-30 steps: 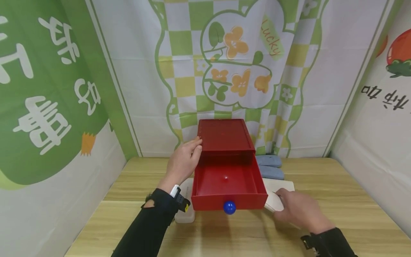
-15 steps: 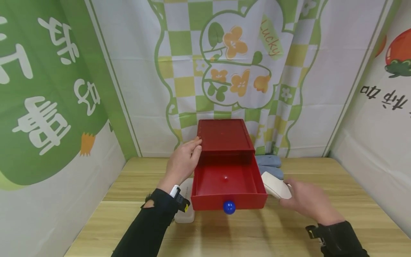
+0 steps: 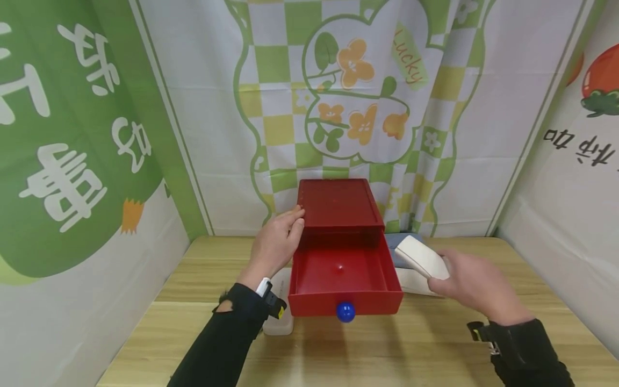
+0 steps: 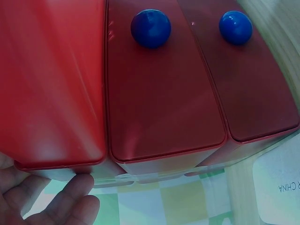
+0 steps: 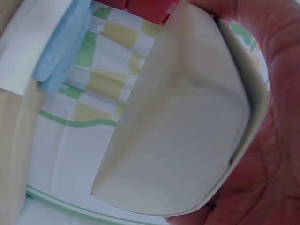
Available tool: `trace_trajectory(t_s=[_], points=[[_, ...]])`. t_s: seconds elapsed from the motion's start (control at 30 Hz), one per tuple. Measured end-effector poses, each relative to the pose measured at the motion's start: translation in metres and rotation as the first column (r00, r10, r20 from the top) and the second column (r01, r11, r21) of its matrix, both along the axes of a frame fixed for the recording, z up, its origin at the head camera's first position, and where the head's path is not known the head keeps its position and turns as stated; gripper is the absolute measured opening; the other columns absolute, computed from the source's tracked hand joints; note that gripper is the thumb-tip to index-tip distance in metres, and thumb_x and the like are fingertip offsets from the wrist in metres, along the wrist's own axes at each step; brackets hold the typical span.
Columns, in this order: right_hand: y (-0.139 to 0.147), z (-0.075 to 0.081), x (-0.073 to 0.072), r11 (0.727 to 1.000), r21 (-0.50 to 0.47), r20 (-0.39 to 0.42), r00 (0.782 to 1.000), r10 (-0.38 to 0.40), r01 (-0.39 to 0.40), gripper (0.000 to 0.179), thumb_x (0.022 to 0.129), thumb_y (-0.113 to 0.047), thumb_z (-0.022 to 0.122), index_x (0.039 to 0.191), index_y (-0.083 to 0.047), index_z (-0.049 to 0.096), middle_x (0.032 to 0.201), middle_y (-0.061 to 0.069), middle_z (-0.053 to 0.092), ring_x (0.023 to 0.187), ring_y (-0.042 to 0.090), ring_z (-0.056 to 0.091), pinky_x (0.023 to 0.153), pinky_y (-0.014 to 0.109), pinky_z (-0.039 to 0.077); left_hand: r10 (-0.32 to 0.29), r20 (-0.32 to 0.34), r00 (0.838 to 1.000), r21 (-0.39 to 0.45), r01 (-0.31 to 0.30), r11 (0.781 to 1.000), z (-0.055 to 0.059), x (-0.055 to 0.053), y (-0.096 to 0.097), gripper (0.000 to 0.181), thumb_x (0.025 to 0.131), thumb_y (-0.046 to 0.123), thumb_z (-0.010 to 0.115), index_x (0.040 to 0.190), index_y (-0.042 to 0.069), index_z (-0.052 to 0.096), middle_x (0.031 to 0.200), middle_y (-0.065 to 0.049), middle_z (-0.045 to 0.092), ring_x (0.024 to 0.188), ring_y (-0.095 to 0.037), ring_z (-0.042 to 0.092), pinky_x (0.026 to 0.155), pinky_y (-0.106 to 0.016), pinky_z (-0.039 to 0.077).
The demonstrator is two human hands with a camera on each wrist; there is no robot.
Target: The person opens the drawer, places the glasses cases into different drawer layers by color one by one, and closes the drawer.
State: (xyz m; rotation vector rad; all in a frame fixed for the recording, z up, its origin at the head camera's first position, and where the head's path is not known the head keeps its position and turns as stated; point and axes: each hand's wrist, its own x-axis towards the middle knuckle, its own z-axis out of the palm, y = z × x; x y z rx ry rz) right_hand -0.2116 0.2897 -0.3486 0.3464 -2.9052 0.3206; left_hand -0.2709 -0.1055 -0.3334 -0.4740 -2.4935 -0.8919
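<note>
left hand (image 3: 276,243): cabinet (image 3: 336,204) edge | right hand (image 3: 476,280): case (image 3: 422,257), apparently clear of drawer (image 3: 314,305)

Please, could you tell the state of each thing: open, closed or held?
Top drawer: pulled out, looks empty
Middle drawer: closed
Bottom drawer: closed
Cream case: held tilted, looks closed
Right hand: gripping the case
Left hand: touching the red cabinet
White box: beside the cabinet, cannot tell if open
Blue thing: partly hidden, cannot tell

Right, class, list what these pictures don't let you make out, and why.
Inside of the held case: right wrist view, hidden by its shell.
Lower drawers: head view, hidden by the open drawer.
Full lettering on the white box: left wrist view, cut by the right edge.
</note>
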Motion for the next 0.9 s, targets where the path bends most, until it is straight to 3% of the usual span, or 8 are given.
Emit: trace_trajectory(t_s=[0.3, 0.6, 0.9], points=[[-0.005, 0.021, 0.002, 1.000, 0.025, -0.122, 0.992, 0.019, -0.016, 0.061, 0.081, -0.036, 0.077, 0.131, -0.002, 0.063, 0.078, 0.003, 0.067, 0.059, 0.015, 0.053, 0.047, 0.031, 0.041, -0.005, -0.002, 1.000, 0.000, 0.005, 1.000, 0.001, 0.001, 0.000, 0.044, 0.109, 0.030, 0.051, 0.147, 0.010, 0.061, 0.153, -0.007, 0.058, 0.140, -0.029, 0.057, 0.110, -0.049, 0.050], [-0.010, 0.039, 0.004, 0.994, 0.103, -0.232, 0.971, 0.062, -0.039, 0.053, 0.081, -0.038, 0.077, 0.119, -0.003, 0.065, 0.070, 0.002, 0.064, 0.052, 0.014, 0.049, 0.044, 0.030, 0.040, -0.012, 0.003, 1.000, 0.003, 0.012, 1.000, 0.003, -0.001, 0.000, 0.044, 0.110, 0.030, 0.050, 0.148, 0.010, 0.060, 0.153, -0.006, 0.057, 0.141, -0.027, 0.056, 0.112, -0.047, 0.049], [-0.023, 0.058, 0.006, 0.994, 0.099, -0.273, 0.960, 0.066, -0.040, 0.052, 0.079, -0.037, 0.077, 0.121, -0.007, 0.068, 0.083, 0.005, 0.071, 0.059, 0.016, 0.055, 0.047, 0.032, 0.043, -0.009, 0.014, 1.000, 0.008, 0.009, 1.000, 0.001, -0.001, -0.001, 0.045, 0.110, 0.031, 0.049, 0.148, 0.011, 0.060, 0.153, -0.005, 0.057, 0.141, -0.027, 0.056, 0.112, -0.046, 0.049]])
